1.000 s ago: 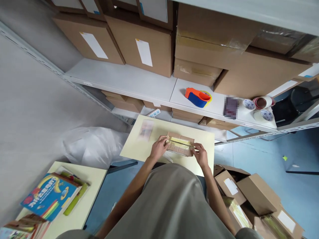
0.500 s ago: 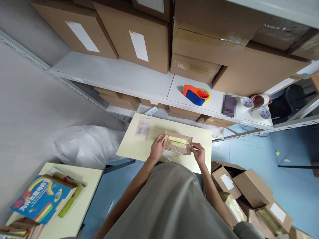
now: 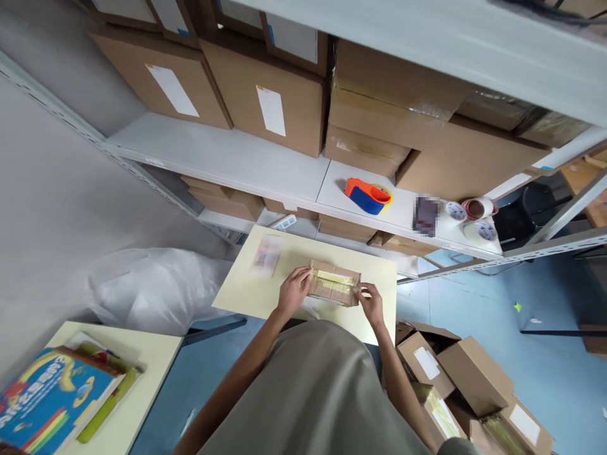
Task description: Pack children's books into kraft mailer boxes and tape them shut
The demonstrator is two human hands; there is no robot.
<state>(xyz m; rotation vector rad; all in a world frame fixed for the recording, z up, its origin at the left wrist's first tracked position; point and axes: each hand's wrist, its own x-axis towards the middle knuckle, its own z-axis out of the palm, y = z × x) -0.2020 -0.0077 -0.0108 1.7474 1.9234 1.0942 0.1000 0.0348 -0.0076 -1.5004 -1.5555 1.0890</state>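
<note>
A small cardboard box [image 3: 334, 292] lies on the cream tabletop [image 3: 251, 292], with yellowish clear tape along its upper face. My left hand [image 3: 294, 292] grips the box at its left end, fingertips at the upper left corner. At the opposite end, the fingers of my right hand [image 3: 371, 304] are pinched together against the box edge by the tape. Whether a loose tape end is between those fingers is too small to tell. A blurred, flat printed item [image 3: 267, 255] rests on the tabletop to the left of the box.
An orange and blue tape dispenser [image 3: 367, 196] and tape rolls [image 3: 481, 230] stand on the shelf [image 3: 227, 161] ahead, before large cartons [image 3: 265, 107]. Several cardboard boxes [image 3: 474, 373] are piled at the lower right. A blue book [image 3: 52, 401] lies on a side table at left.
The view has tilted up slightly, so the shelf, table and box sit lower in it. Both hands stay at the ends of the box, which lies much as before.
</note>
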